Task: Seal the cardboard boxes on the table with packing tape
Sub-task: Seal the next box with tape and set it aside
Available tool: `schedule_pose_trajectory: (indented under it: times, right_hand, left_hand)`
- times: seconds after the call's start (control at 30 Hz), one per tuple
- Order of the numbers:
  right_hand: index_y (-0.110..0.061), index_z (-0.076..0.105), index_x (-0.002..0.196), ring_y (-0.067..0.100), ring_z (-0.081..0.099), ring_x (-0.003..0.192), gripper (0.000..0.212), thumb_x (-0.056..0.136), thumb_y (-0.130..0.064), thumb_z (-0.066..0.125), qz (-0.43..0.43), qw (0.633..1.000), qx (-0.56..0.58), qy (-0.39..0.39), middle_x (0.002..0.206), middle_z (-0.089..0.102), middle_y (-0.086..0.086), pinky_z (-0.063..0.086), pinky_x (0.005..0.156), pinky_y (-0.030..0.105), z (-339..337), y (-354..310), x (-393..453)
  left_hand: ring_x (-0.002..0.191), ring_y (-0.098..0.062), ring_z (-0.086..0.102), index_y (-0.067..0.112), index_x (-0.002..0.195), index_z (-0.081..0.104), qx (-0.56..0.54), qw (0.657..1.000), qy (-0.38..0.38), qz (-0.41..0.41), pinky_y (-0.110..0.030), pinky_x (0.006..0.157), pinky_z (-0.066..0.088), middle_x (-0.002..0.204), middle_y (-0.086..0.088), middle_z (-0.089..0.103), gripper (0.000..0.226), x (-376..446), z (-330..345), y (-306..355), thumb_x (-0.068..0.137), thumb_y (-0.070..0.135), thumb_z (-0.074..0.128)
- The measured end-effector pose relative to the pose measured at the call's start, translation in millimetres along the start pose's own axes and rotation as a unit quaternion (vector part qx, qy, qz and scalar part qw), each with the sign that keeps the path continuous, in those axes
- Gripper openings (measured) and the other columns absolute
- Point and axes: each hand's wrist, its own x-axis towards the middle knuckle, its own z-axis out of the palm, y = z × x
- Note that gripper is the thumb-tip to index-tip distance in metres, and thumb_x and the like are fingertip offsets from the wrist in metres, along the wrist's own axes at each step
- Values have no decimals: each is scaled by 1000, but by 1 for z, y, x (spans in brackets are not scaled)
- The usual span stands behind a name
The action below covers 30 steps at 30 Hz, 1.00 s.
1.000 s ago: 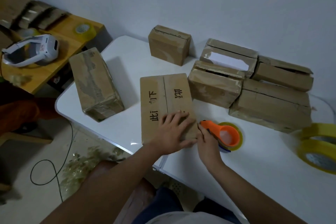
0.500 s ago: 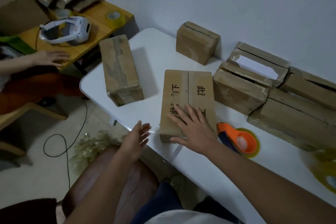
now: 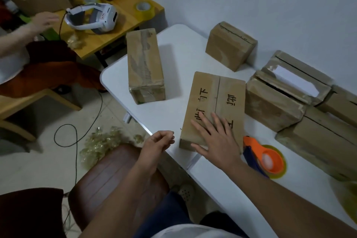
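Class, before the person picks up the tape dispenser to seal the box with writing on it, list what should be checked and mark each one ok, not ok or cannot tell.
1. Right hand flat on the marked box, steadying it: ok.
2. Box flaps closed, seam meeting: ok.
3. Tape already over that seam: cannot tell.
4. Orange tape dispenser within reach beside the box: ok.
5. Left hand free: cannot tell; its fingers are curled.
6. Box fully on the white table: ok.

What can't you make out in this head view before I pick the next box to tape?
- Lettered box: seam near end hidden under right hand.
- Left hand: fingers curled, any tape scrap too small to tell.
- Yellow tape roll: blurred, cut off by right edge.
- Boxes by the wall: cut off by right edge.
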Motion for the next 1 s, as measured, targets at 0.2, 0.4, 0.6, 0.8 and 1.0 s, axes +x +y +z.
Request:
schedule_pose_trajectory:
  times: [0.2,0.4,0.6,0.8,1.0]
  right_hand:
    - [-34,15,155,34,18,148,74,92,-70,31,-14,999,-31,14,162,17,0,21,116,54,-1,-2,-1]
    - [-37,14,154,33,14,149,73,92,-70,32,-10,1000,-22,17,162,15,-2,19,117,54,-3,-2,-1]
    - [-36,9,155,34,16,148,74,93,-70,29,-13,999,-29,22,163,15,0,18,116,55,2,-3,0]
    - [-36,4,155,35,14,148,74,93,-71,25,-12,1000,-23,17,163,15,0,18,115,56,2,-3,1]
    - [-36,8,155,34,14,148,74,92,-72,24,-12,1000,-17,10,163,13,0,18,115,56,1,-1,0]
  left_hand:
    - [89,-8,65,24,86,77,-3,998,55,24,-24,86,49,92,4,73,5,1,12,-4,88,26,73]
    - [84,-4,63,16,92,72,-10,994,90,66,-12,74,48,90,5,71,5,6,36,-10,93,18,68]
    - [95,-9,62,18,104,68,-55,989,135,35,-17,80,50,106,3,70,10,6,59,-21,97,21,61]
    - [96,-18,60,15,114,59,-36,989,129,-65,-28,81,50,113,-6,65,15,30,67,-9,100,15,54]
    - [98,-16,67,12,103,71,11,983,178,-35,-22,81,49,101,-2,73,20,12,49,1,102,21,53]
